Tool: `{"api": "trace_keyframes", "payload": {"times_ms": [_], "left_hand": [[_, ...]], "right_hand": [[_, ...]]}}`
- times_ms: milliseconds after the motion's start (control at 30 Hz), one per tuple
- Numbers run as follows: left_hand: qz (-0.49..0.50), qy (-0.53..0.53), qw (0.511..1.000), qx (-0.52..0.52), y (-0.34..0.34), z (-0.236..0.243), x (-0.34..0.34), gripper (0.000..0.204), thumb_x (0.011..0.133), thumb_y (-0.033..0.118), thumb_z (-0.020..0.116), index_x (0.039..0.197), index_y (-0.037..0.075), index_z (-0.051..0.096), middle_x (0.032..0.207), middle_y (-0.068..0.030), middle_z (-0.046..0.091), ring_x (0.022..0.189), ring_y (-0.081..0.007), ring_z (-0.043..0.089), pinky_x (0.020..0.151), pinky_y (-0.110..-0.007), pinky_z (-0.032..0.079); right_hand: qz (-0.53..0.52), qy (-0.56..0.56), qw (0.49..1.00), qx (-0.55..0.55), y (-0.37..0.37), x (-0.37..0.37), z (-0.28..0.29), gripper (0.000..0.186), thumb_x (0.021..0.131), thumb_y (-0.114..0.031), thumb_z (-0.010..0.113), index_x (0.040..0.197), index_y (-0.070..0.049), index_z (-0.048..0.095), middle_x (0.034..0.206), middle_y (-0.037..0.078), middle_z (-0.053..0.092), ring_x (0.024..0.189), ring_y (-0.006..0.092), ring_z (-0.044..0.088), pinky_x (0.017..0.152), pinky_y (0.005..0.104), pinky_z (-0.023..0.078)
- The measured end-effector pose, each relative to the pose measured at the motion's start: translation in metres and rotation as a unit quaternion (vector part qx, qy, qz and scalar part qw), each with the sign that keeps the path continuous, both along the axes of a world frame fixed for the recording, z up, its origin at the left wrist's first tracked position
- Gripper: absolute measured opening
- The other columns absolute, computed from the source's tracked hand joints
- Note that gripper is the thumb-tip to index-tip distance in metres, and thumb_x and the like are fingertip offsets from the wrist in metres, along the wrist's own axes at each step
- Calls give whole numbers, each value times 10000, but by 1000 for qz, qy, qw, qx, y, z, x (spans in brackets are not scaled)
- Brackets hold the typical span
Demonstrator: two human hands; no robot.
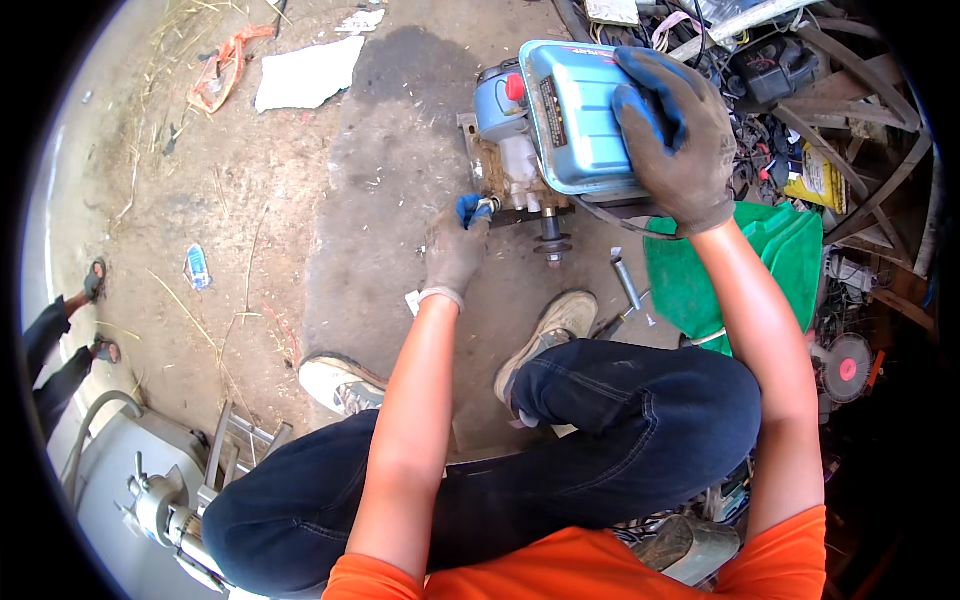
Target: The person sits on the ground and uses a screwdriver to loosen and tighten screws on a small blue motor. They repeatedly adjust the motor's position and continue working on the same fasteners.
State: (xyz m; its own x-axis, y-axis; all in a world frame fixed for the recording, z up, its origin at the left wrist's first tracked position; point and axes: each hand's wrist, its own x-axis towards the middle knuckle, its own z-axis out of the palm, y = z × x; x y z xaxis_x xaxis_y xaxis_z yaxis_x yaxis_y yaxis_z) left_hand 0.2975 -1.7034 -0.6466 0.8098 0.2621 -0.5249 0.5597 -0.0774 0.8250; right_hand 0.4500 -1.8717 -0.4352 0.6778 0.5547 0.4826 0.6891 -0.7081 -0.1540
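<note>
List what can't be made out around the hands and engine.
Head view:
- Part of the blue tank: covered by the right hand.
- The engine beneath the tank: hidden by the tank.
- The small metal piece at the left hand: partly covered by fingers, too small to identify.
- The bystander above the legs: cut off at the left rim.
</note>
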Motion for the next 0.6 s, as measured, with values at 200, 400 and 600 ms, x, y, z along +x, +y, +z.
{"api": "trace_keyframes", "payload": {"times_ms": [200,400,600], "left_hand": [[3,-41,999,23,4,-26,1,265,986,206,687,1182,31,717,947,-69,747,765,-111,649,697,-296,539],[-66,-133,971,187,3,-22,-3,286,984,211,696,1191,16,733,981,-64,746,777,-122,673,701,-287,540],[42,28,994,-101,2,25,10,314,957,168,721,1208,-22,728,968,-73,751,777,-138,696,691,-274,542]], "right_hand": [[-8,-12,1000,1,8,-1,2,401,840,-377,745,1166,-145,754,1150,97,723,1072,336,668,985,457,497],[-26,-25,999,-7,4,-3,1,403,841,-407,737,1172,-176,754,1165,85,719,1075,326,666,994,454,491],[-46,-24,999,-10,1,-5,1,394,855,-426,721,1166,-186,750,1173,80,714,1069,327,663,995,452,487]]}}
